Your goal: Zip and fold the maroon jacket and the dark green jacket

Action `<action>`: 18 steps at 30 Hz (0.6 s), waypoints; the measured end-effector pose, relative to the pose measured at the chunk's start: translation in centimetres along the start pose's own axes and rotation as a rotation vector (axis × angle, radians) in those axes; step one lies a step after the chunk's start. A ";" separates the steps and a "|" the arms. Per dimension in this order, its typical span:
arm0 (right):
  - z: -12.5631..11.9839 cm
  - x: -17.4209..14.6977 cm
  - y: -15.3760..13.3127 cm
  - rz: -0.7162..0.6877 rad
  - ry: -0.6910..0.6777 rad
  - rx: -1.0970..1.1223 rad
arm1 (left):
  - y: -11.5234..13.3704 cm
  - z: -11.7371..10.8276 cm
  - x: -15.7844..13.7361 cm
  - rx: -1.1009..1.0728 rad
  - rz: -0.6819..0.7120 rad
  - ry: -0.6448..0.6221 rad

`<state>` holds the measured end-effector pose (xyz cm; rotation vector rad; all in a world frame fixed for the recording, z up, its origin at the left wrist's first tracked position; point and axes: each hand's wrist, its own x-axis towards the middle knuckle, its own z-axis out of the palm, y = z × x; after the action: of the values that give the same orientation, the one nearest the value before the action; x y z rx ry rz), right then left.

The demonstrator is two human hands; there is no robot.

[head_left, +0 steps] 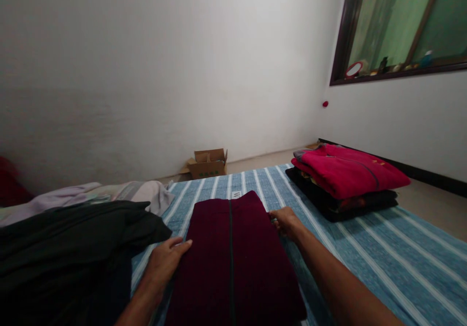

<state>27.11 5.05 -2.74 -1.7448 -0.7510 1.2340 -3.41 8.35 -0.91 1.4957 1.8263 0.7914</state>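
Observation:
A maroon zip-up jacket [211, 258], folded into a long rectangle, lies in front of me with its dark zipper running down the middle. My left hand [166, 260] rests at its left edge, fingers stretched out and the tips touching the cloth. On the opposite side, my right hand [286, 221] has its fingers closed on the jacket's right edge near the far end. The fingers of that hand are partly hidden from view. Left of my left hand lies a loose heap with a dark green garment [80, 233] on top.
Folded clothes, a bright pink-red garment [350, 168] over dark ones [365, 204], are stacked at the right. Pale cloths [134, 194] lie behind the dark heap. A blue striped sheet [394, 253] covers the surface. Beyond it, an open cardboard box [207, 169] stands by the wall.

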 end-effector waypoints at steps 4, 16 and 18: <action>0.4 0.7 0.6 -0.066 0.001 -0.006 | 0.6 0.1 0.2 0.140 0.054 0.031; -0.2 0.8 1.4 -0.193 -0.145 0.231 | 14.6 9.8 0.7 0.853 1.240 -0.428; -0.3 1.0 1.6 -0.202 -0.176 0.268 | 16.1 11.8 1.2 0.985 1.281 -0.535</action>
<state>27.72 5.03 -4.57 -1.3241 -0.8021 1.2940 15.30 12.89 4.31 3.1618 0.6181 -0.1849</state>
